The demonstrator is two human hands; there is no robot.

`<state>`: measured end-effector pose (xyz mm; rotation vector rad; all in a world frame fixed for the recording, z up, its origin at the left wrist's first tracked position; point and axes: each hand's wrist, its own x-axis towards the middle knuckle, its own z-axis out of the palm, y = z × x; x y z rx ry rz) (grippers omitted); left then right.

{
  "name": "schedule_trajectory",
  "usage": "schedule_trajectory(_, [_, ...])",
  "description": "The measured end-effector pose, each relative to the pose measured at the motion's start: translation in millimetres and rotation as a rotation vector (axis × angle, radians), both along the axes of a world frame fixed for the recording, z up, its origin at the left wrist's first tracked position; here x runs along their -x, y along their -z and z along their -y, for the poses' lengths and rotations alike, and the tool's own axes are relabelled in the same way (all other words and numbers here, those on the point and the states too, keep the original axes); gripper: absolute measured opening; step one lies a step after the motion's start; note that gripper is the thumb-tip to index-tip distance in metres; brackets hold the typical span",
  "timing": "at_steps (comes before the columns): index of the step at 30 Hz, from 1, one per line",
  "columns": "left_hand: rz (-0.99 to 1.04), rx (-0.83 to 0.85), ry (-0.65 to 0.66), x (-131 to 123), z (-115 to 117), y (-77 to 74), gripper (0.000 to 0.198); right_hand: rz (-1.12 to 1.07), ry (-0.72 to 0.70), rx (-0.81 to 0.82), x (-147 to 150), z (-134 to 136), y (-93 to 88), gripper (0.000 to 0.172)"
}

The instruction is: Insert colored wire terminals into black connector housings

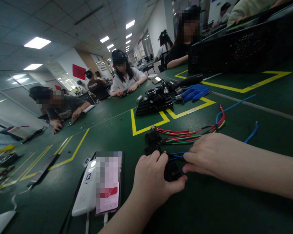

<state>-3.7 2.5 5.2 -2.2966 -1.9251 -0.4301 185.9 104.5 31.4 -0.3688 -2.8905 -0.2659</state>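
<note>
In the head view my left hand [152, 175] is closed round a black connector block [170, 171], with the thumb along its near side. Blue wires [177, 156] run from the block toward my right hand [205, 154], whose thumb and fingertips pinch a blue wire beside the block. Just beyond, another black block [153, 138] lies on the table with a bundle of red, green and yellow wires [185, 135] leading right. A loose blue wire end [252, 132] sticks out past my right wrist. My fingers hide part of the held block.
Left of my hands lie a white power bank [85, 191] marked 12 and a phone [108, 182]. Farther off are black parts [155, 105], a blue glove [195, 92] and a large black case [234, 52]. Co-workers sit across the green table [107, 136].
</note>
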Motion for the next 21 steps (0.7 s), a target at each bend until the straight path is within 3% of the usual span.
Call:
schedule_trajectory(9, [-0.004, 0.008, 0.008, -0.2, -0.8, -2.2, 0.037, -0.168, -0.119, -0.023, -3.4, 5.2, -4.4, 0.028])
schedule_trajectory(21, [0.001, 0.026, 0.003, 0.7, 0.1, -3.8, 0.039, -0.103, -0.026, -0.047, -0.4, 0.1, -0.1, 0.026])
